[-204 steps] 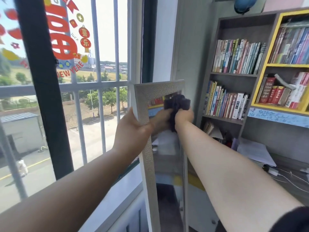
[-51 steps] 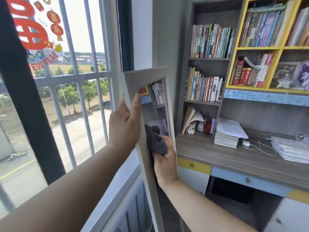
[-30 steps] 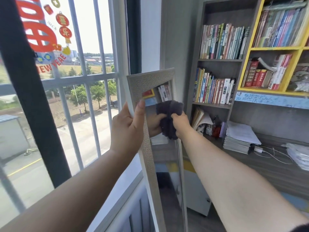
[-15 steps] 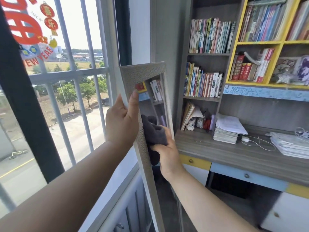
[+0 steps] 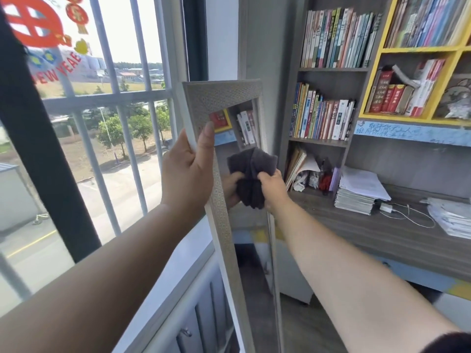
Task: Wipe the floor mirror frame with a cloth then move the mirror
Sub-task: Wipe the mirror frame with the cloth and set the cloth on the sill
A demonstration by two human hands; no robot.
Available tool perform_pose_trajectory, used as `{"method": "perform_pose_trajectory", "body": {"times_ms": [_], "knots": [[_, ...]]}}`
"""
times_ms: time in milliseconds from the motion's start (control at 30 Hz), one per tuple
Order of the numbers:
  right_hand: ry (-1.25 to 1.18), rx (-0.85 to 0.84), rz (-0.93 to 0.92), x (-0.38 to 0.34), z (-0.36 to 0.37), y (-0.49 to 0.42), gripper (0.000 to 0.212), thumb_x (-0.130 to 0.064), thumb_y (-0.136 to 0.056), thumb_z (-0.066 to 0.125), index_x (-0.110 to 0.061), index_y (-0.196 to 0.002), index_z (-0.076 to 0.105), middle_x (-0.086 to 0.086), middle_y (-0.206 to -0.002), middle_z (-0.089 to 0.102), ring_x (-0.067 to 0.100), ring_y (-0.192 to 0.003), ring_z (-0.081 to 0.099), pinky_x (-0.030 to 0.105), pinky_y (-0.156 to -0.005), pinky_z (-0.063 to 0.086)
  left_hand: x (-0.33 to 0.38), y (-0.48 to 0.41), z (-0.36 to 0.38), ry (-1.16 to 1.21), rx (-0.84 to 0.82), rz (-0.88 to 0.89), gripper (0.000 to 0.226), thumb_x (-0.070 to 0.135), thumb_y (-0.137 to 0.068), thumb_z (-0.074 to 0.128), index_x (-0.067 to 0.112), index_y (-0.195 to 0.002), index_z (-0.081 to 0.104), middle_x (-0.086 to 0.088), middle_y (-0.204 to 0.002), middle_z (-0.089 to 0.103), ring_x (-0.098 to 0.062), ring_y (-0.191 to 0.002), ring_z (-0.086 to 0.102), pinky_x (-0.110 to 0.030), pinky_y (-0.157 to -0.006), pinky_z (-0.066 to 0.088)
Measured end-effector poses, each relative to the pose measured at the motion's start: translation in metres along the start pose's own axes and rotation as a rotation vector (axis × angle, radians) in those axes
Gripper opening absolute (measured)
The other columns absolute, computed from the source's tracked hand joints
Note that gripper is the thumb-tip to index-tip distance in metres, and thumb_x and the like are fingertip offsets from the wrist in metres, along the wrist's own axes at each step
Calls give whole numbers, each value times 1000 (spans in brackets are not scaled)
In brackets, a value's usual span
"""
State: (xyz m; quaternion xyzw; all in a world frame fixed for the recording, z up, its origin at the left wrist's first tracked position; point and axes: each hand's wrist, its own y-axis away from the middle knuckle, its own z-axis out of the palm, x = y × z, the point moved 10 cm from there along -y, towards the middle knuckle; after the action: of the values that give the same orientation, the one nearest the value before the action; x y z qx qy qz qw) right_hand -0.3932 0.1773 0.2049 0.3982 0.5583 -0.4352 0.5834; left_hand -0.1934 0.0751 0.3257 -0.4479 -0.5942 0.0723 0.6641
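Note:
A tall floor mirror with a pale textured frame (image 5: 221, 98) stands upright between the window and the desk, seen almost edge-on. My left hand (image 5: 187, 171) grips its left frame edge near the top, thumb across the front. A bunched dark grey cloth (image 5: 251, 171) is held in my right hand (image 5: 274, 191) and pressed against the right side of the mirror, just below the top corner. The glass reflects the hand and the cloth.
A barred window (image 5: 102, 98) with red stickers fills the left, with a white sill and radiator (image 5: 193, 314) below. To the right stands a wooden desk (image 5: 369, 233) with paper stacks and a charger cable, under bookshelves (image 5: 331, 72) full of books.
My right hand has carried the cloth up from the lower left frame edge to the mirror's right side near the top. My left hand keeps its grip on the left edge.

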Motion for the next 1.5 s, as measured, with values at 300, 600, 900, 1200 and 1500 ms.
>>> {"method": "perform_pose_trajectory", "body": {"times_ms": [300, 600, 900, 1200, 1500], "knots": [[28, 98, -16, 13, -10, -39, 32, 1, -89, 46, -12, -114, 60, 25, -123, 59, 33, -108, 60, 37, -87, 51, 4, 2, -1, -39, 24, 24, 33, 43, -101, 44, 26, -72, 44, 4, -59, 40, -1, -51, 40, -13, -45, 32], [-242, -19, -129, 19, 9, 51, 34, 10, -75, 51, -19, -90, 61, 13, -91, 63, 28, -86, 62, 36, -72, 50, 2, 3, -1, -62, -5, 46, 45, 46, -103, 37, 17, -69, 39, 2, -58, 33, -4, -50, 36, -22, -49, 28], [-289, -289, -642, -66, 26, 154, 41, 10, -86, 58, -7, -123, 63, -7, -117, 68, 6, -116, 62, 20, -98, 47, -47, 50, 38, 482, -316, -332, 30, 58, -99, 36, 41, -101, 61, 4, -102, 68, -5, -101, 66, -29, -92, 51], [-21, -57, -343, 109, 0, 167, 31, -30, -85, 59, -37, -115, 67, -19, -97, 70, 8, -95, 58, 38, -93, 40, -60, 86, 57, 787, -565, -623, 47, 56, -98, 32, 28, -112, 68, 2, -106, 73, -14, -101, 67, -37, -102, 48], [-188, 51, -295, 80, 2, 166, 29, 4, -89, 57, 2, -117, 65, -21, -48, 57, -8, -45, 52, 6, -52, 38, -104, 126, 71, 735, -526, -813, 92, 81, -52, 74, 22, -123, 63, -7, -125, 65, -28, -124, 58, -49, -113, 38]]}}
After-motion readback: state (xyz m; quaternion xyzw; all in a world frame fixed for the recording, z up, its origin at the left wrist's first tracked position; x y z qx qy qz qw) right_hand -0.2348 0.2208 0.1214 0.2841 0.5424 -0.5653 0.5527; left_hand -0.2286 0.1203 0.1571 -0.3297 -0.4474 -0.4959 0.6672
